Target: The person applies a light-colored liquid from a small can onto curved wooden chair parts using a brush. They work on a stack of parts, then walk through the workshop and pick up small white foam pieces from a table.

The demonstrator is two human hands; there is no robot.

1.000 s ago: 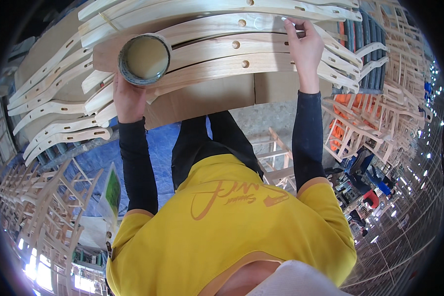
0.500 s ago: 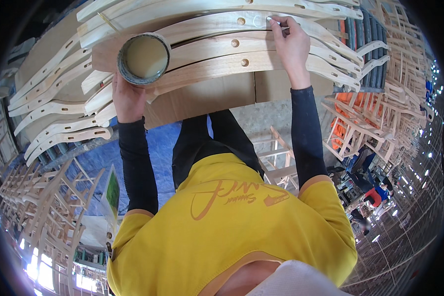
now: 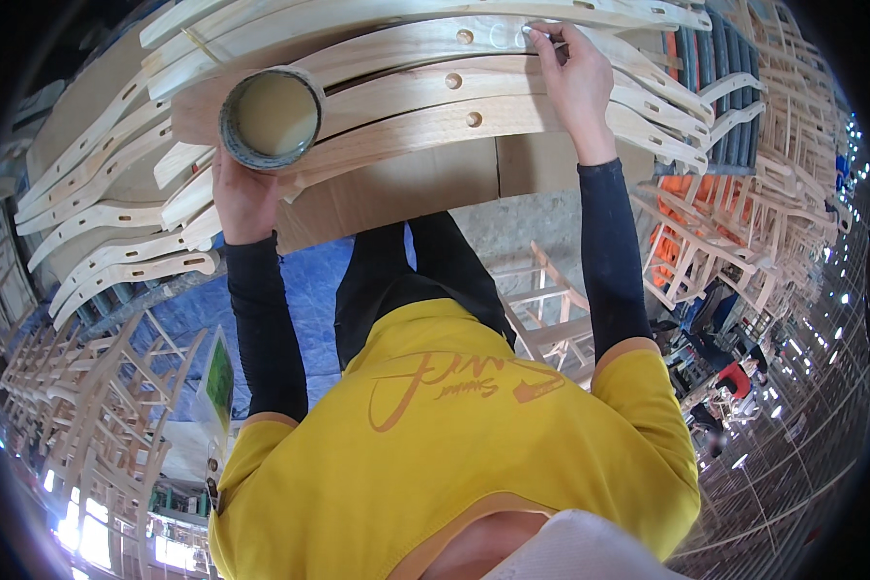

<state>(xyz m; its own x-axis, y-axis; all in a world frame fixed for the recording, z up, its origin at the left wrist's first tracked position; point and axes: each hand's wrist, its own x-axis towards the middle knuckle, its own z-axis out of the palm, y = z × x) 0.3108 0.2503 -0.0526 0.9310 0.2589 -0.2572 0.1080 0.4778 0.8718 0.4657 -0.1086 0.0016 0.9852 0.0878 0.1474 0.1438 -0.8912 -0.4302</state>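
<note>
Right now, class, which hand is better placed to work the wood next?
Probably the right hand: it pinches a small white object at the curved wooden piece; the left hand holds a cup.

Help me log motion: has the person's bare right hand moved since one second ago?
Yes: the bare right hand has moved left, its fingers now nearer the round hole in the long, curved, pale wooden piece.

Wearing yellow, black and white

Wearing a bright yellow short-sleeved shirt (image 3: 454, 459), bearing orange script-style lettering (image 3: 459, 363) across the front and showing orange trim (image 3: 498, 501) at the neckline. Sporting close-fitting dark arm sleeves (image 3: 611, 261) plus black trousers (image 3: 411, 280). Showing white fabric (image 3: 585, 553) beside the neckline.
</note>
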